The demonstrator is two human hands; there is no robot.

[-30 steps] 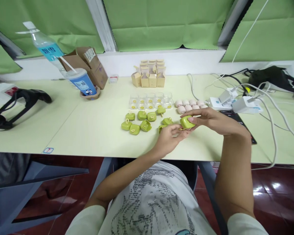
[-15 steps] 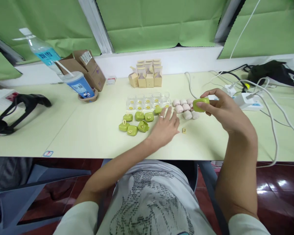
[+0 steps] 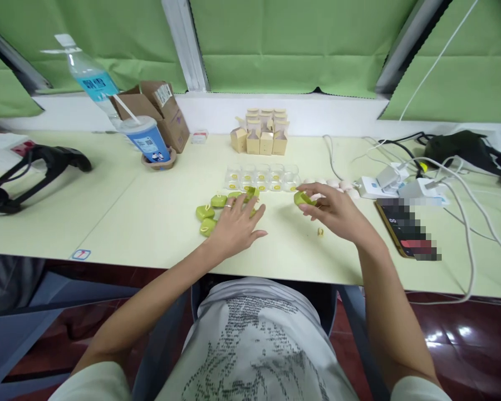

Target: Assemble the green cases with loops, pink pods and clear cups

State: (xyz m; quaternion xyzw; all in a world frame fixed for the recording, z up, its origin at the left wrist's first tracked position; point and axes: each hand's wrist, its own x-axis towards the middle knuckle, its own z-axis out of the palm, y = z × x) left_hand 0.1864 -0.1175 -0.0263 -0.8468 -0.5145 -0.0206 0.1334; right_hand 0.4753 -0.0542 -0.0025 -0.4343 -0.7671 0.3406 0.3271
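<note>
My left hand (image 3: 236, 225) lies over the right part of a group of green cases (image 3: 205, 212), fingers spread, hiding some of them. Between the thumb and fingers of my right hand (image 3: 332, 211) is a green case (image 3: 303, 199), held just above the table. A small yellowish piece (image 3: 320, 231) lies on the table below my right hand. Pale pink cases (image 3: 350, 190) sit partly hidden behind that hand. Clear round cups with yellow marks (image 3: 261, 177) stand in rows beyond the green cases.
Small cardboard boxes (image 3: 266, 142) stand by the wall. At the left are a cup (image 3: 148, 146), a bottle (image 3: 92, 83), a brown box (image 3: 177, 125) and a black headset (image 3: 45, 167). Power strips (image 3: 378, 188), white cables and a phone (image 3: 403, 228) lie at the right.
My right hand has come down and left with the green case. My left hand has moved left over the green cases. The view has shifted and the phone now shows.
</note>
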